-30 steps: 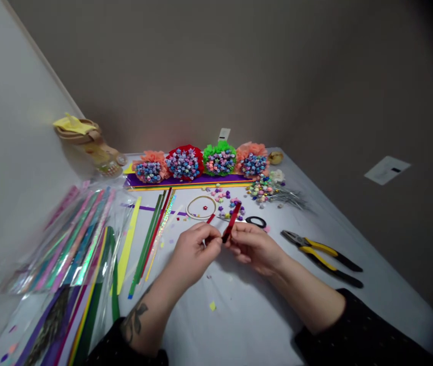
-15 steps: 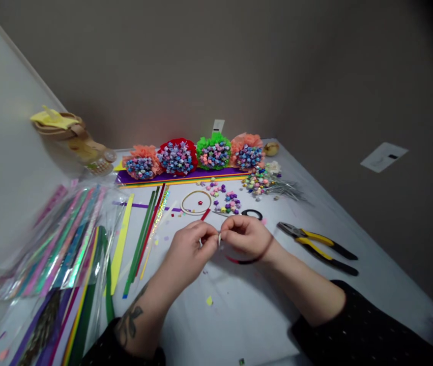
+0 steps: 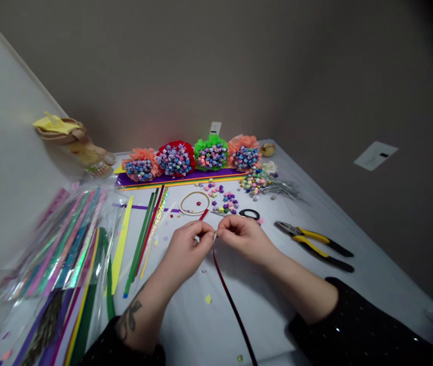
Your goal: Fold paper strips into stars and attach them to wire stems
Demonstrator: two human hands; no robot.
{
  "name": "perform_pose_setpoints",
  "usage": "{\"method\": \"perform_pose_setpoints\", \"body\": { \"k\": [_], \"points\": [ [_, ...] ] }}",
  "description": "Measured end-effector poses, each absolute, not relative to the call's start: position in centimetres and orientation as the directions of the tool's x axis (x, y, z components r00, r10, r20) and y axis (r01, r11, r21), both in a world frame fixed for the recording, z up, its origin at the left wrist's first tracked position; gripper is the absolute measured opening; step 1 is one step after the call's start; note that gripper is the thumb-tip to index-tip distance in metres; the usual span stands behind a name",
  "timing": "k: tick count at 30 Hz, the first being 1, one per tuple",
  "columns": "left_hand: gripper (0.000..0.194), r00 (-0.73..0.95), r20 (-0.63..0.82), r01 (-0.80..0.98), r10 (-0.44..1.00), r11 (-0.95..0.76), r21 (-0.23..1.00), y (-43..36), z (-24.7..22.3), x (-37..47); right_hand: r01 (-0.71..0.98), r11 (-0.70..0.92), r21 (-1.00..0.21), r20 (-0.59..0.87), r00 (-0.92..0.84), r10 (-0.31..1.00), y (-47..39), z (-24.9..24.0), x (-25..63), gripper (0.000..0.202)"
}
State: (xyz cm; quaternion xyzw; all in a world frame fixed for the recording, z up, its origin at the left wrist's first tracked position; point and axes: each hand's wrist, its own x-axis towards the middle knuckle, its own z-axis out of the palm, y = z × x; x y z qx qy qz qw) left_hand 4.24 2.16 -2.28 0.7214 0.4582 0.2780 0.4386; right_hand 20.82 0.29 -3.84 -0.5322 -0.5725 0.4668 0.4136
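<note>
Both hands meet fingertip to fingertip above the middle of the white table. A dark red paper strip [image 3: 228, 293] hangs from between them and runs down toward the near edge; its upper end is pale. My left hand [image 3: 189, 250] pinches this end between thumb and forefinger. My right hand [image 3: 247, 240] is closed in a pinch at the same end, its thumb and forefinger pressed together. Just beyond the fingers lie scissors [image 3: 250, 214] and a short red strip [image 3: 204, 214]. A small red star [image 3: 198, 203] sits inside a thin ring [image 3: 181, 203].
Pliers [image 3: 313, 245] with yellow and black handles lie on the right. Several star bouquets [image 3: 175, 158] line the back. Loose stars [image 3: 230, 203] and wires [image 3: 285, 190] lie in front of them. Paper strips [image 3: 140, 244] and plastic packets [image 3: 59, 244] cover the left side.
The red strip, curled beneath my right hand before, now hangs down long and nearly straight. Both hands remain pinched together at its upper end.
</note>
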Motion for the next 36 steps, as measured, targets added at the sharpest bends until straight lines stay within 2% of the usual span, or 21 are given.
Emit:
{"method": "perform_pose_setpoints", "body": {
  "k": [7, 11, 17, 19, 21, 24, 26, 32, 36],
  "points": [
    [0.015, 0.356, -0.045, 0.356, 0.933, -0.091, 0.93, 2.4, -1.9, 4.3, 0.076, 0.0, -0.997, -0.009, -0.12, 0.993, 0.0, -3.9, 20.6, 0.016],
    [0.015, 0.33, -0.044, 0.355, 0.943, -0.081, 0.931, 2.4, -1.9, 4.4, 0.054, 0.011, -0.998, 0.005, -0.109, 0.994, 0.0, -4.5, 20.4, 0.018],
    [0.014, 0.314, -0.017, 0.39, 0.949, -0.113, 0.914, 2.3, -2.1, 4.3, 0.157, 0.02, -0.987, 0.014, -0.038, 0.999, 0.2, -4.4, 20.5, 0.019],
    [0.014, 0.293, 0.009, 0.41, 0.956, -0.134, 0.902, 2.3, -2.2, 4.2, 0.207, 0.056, -0.977, 0.057, 0.001, 0.998, -0.1, -4.2, 20.4, 0.017],
    [0.014, 0.28, 0.041, 0.429, 0.959, -0.163, 0.889, 2.3, -2.3, 4.2, 0.309, 0.172, -0.935, 0.199, 0.057, 0.978, -0.6, -4.1, 20.3, 0.012],
    [0.014, 0.293, 0.094, 0.443, 0.952, -0.222, 0.869, 2.1, -2.4, 4.2, 0.464, 0.36, -0.809, 0.434, 0.061, 0.899, -1.2, -4.1, 20.1, 0.005],
    [0.014, 0.319, 0.131, 0.438, 0.939, -0.269, 0.858, 2.0, -2.5, 4.2, 0.504, 0.415, -0.758, 0.497, 0.033, 0.867, -1.4, -4.2, 20.1, 0.007],
    [0.013, 0.389, 0.219, 0.397, 0.895, -0.378, 0.837, 2.1, -2.8, 4.2, 0.502, 0.407, -0.763, 0.493, 0.046, 0.869, -1.2, -4.0, 20.1, 0.008],
    [0.012, 0.412, 0.261, 0.373, 0.873, -0.423, 0.826, 2.1, -3.0, 4.0, 0.454, 0.356, -0.817, 0.42, 0.046, 0.906, -0.9, -3.8, 20.2, 0.007]
  ]
}}
